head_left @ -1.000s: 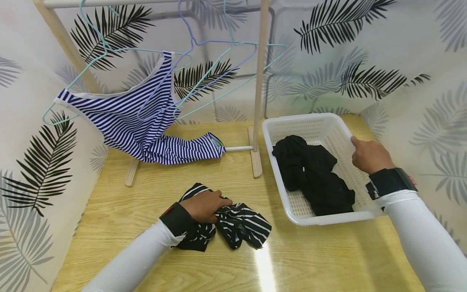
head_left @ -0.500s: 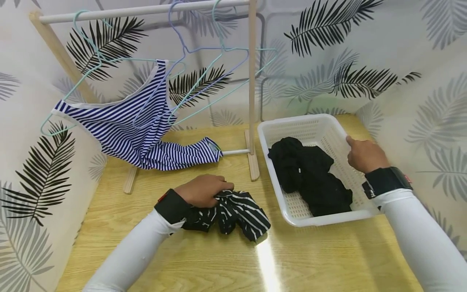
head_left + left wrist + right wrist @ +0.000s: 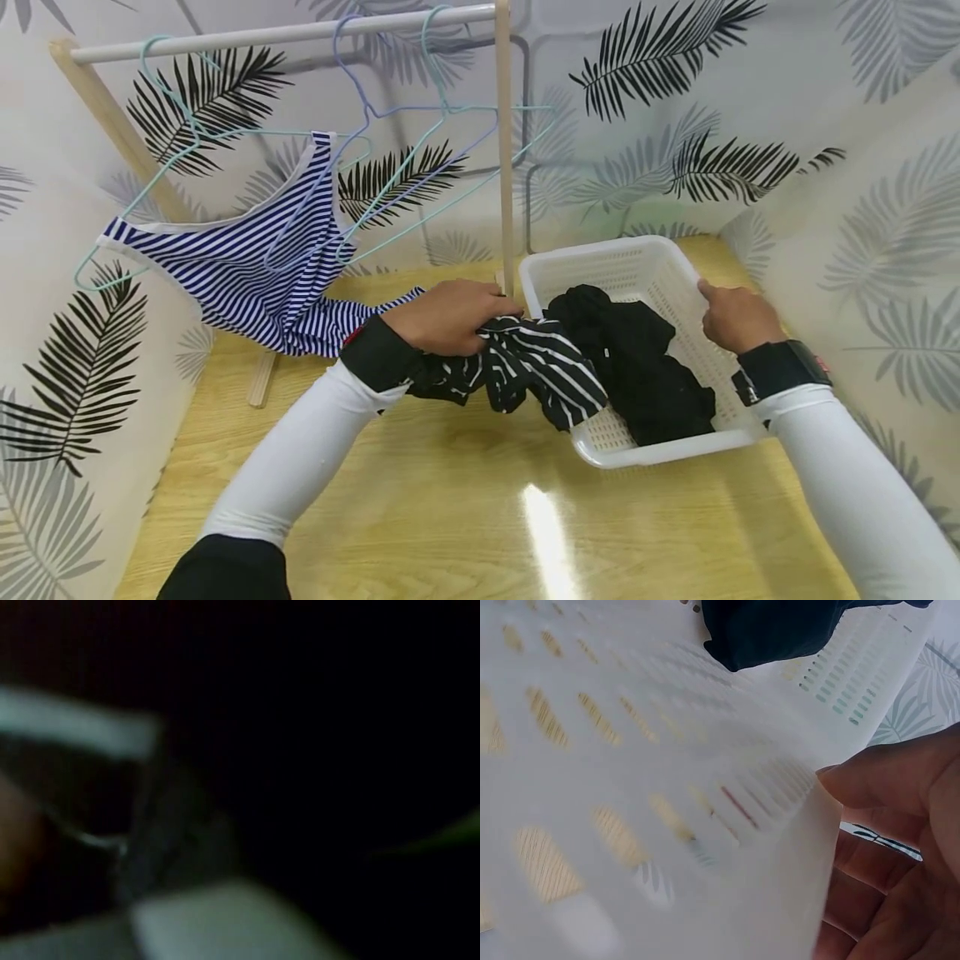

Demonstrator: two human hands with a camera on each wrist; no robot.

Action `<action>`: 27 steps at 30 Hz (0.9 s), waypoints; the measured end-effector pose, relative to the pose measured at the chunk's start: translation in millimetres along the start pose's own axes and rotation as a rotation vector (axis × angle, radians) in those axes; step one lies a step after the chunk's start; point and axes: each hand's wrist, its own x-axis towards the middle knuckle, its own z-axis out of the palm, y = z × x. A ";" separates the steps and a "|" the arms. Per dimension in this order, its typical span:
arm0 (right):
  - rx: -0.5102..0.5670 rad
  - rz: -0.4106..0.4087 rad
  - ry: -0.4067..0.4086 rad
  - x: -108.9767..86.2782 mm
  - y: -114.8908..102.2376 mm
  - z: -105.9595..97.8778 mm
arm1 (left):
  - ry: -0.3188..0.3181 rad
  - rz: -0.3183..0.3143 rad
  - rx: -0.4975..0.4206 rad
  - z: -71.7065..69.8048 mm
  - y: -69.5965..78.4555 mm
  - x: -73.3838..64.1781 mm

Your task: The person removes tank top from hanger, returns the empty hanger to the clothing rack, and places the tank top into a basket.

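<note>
In the head view my left hand [image 3: 453, 318] grips a bunched black garment with white stripes [image 3: 536, 367], lifted off the table, its loose end overlapping the left rim of the basket. My right hand [image 3: 742, 319] holds the right rim of the white plastic basket [image 3: 660, 454]. The right wrist view shows that thumb on the inner side of the basket wall [image 3: 780, 855] and the fingers [image 3: 855, 900] behind it. Black clothes [image 3: 637, 367] lie heaped inside the basket. Dark, blurred cloth [image 3: 187, 832] fills the left wrist view.
A drying rack with a white bar [image 3: 285, 35] and wooden posts [image 3: 505, 150] stands at the back. From it hang a blue-and-white striped top [image 3: 255, 258] on a mint hanger [image 3: 161, 171], plus a bare blue hanger [image 3: 367, 108]. The wooden table [image 3: 420, 500] lies below.
My left hand has raised the striped black garment from the table and carried it right, toward the basket. The right hand keeps its hold on the rim. The head view has shifted slightly.
</note>
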 end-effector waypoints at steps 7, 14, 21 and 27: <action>0.001 0.007 0.018 1.4 -0.7 -0.8 | -0.002 0.053 0.059 -18.1 9.6 45.8; -0.003 0.015 0.018 -2.2 -0.9 0.3 | -0.024 0.141 0.136 -16.3 34.4 97.8; -0.001 0.032 -0.019 -3.3 1.3 -1.0 | -0.047 0.206 0.201 -2.1 59.2 142.4; -0.001 0.020 -0.020 -1.2 2.8 -1.6 | -0.014 0.250 0.297 8.5 73.9 161.9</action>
